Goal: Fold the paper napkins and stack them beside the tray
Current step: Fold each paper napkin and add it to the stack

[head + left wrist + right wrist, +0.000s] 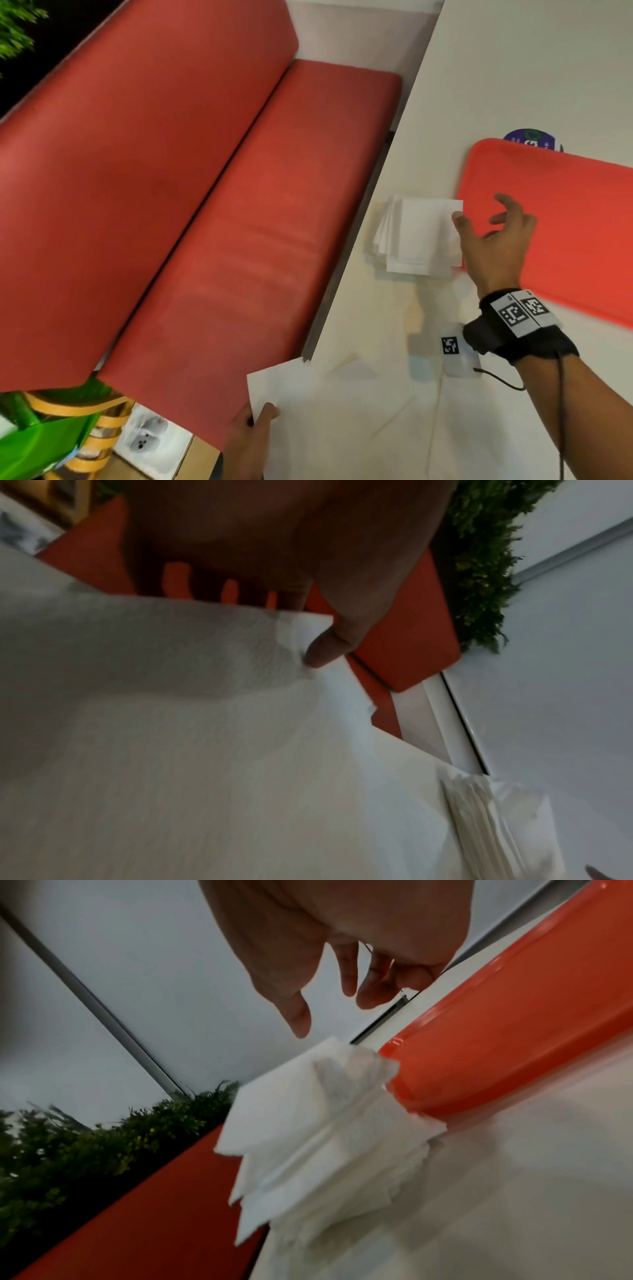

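The stack of folded napkins (419, 236) lies on the white bench (513, 85), its right edge touching the left rim of the red tray (582, 212); the layers sit fanned and uneven, corners stepping out toward the left. The right hand (496, 236) hovers just right of the stack, over the tray's near-left part, fingers (349, 969) spread and relaxed with nothing in them; in the head view the thumb tip looks to be at the top napkin's far-right corner, while the right wrist view shows a gap, so contact is uncertain.

The next piece of work lies near and left: an unfolded napkin (308, 404) spread flat on the bench, one corner overhanging the bench edge above the red booth seat (246, 240). The left hand (250, 431) pinches that near-left edge between thumb and fingers. The sheet lies well nearer the left hand; the right hand would have to travel back toward the near side to help fold it, I judge.
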